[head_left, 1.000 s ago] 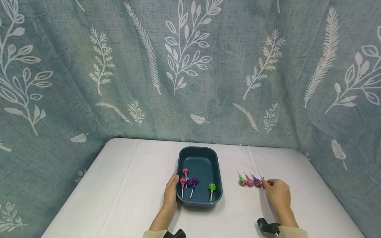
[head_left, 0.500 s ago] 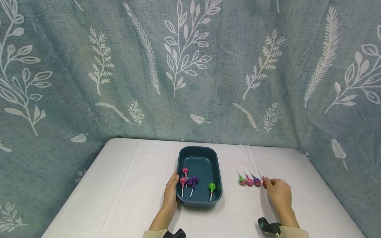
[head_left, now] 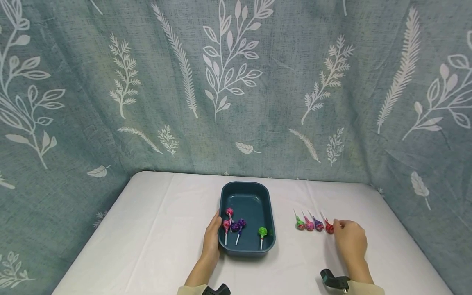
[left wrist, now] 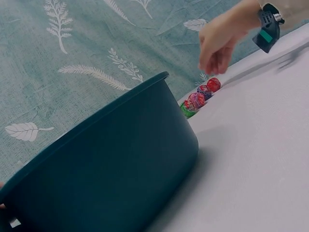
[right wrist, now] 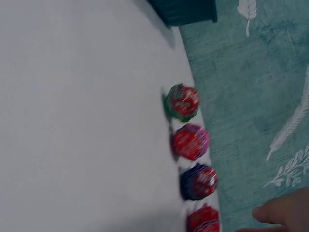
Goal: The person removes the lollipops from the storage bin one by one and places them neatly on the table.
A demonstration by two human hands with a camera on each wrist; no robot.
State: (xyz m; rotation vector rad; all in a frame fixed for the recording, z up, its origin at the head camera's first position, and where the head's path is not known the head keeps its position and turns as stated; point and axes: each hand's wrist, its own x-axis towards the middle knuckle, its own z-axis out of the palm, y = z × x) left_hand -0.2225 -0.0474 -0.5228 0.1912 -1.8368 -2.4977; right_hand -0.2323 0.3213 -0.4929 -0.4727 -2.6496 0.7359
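From my end I see the right hand (head_left: 351,240), fingers loosely bent and empty — just beside the red lollipop (head_left: 329,228), which ends a row of four on the white tablecloth (head_left: 166,241). The left hand (head_left: 211,242) grips a dark teal tray (head_left: 248,199) — five lollipops (head_left: 241,223) inside (the green one (head_left: 262,231) sits apart).

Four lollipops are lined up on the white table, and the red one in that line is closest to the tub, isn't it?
Not quite: in the head view, the green lollipop in that line is closest to the tub. The red lollipop is at the other end, by the right hand. You're right about four in a line on the white table.
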